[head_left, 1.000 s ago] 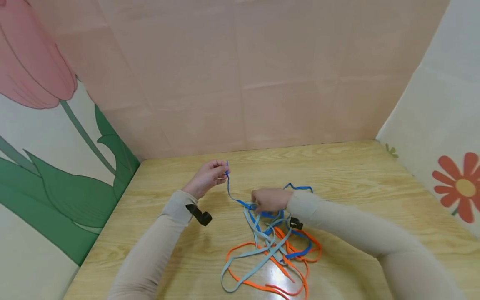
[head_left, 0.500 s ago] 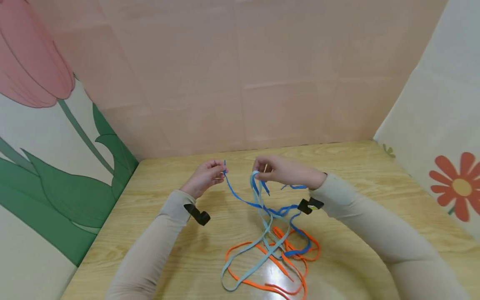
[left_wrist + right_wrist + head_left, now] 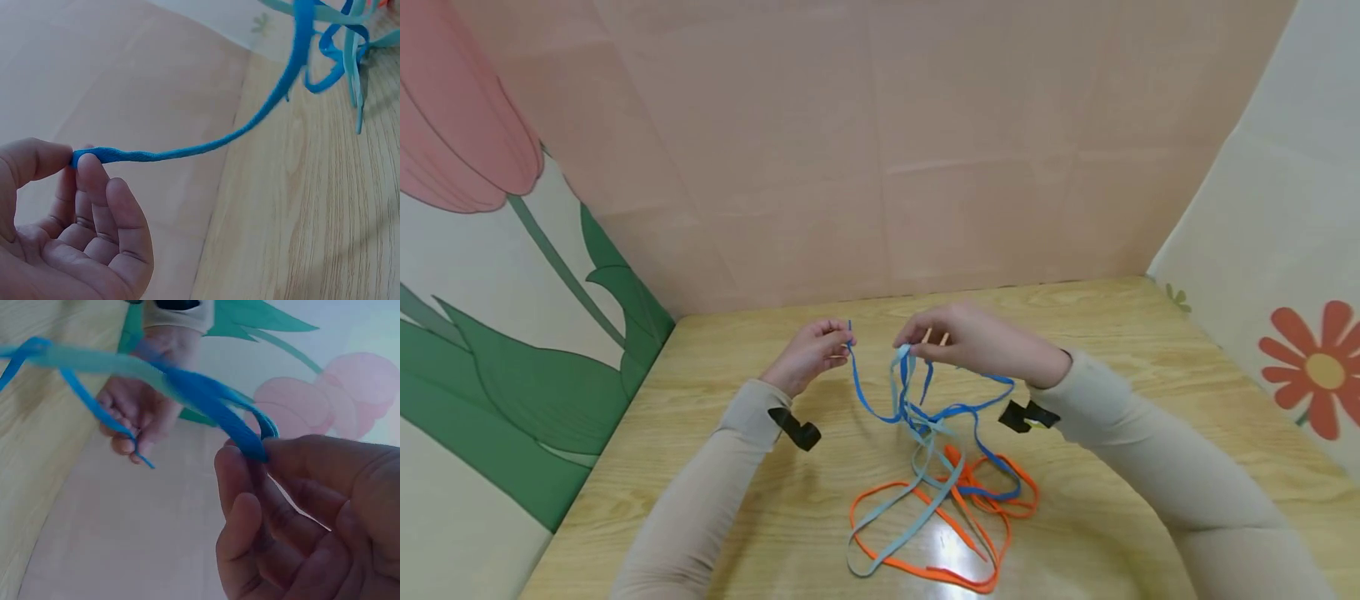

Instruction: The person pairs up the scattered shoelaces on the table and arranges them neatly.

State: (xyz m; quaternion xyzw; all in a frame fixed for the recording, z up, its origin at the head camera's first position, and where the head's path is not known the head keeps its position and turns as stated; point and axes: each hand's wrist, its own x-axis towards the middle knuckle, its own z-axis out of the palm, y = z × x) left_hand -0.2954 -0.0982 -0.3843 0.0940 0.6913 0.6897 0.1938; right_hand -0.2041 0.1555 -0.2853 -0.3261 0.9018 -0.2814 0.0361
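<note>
Hands both pinching above the counter: right hand holds a raised loop, light-blue lace plus blue lace; left hand the blue end. Tangle hangs below right, reaching orange laces. Risk: hard pull likely cinches crossings; thin end could slip.

Your head camera looks forward and down from farthest off, over the pale wood-grain surface toward the plain pink wall sheet. Your left wrist camera sits close to your left hand, facing past it to that sheet. Your right wrist camera, close to your right hand, faces the white wall sheet printed with a pink tulip. All three views share your left hand and a flat blue fabric lace.
</note>
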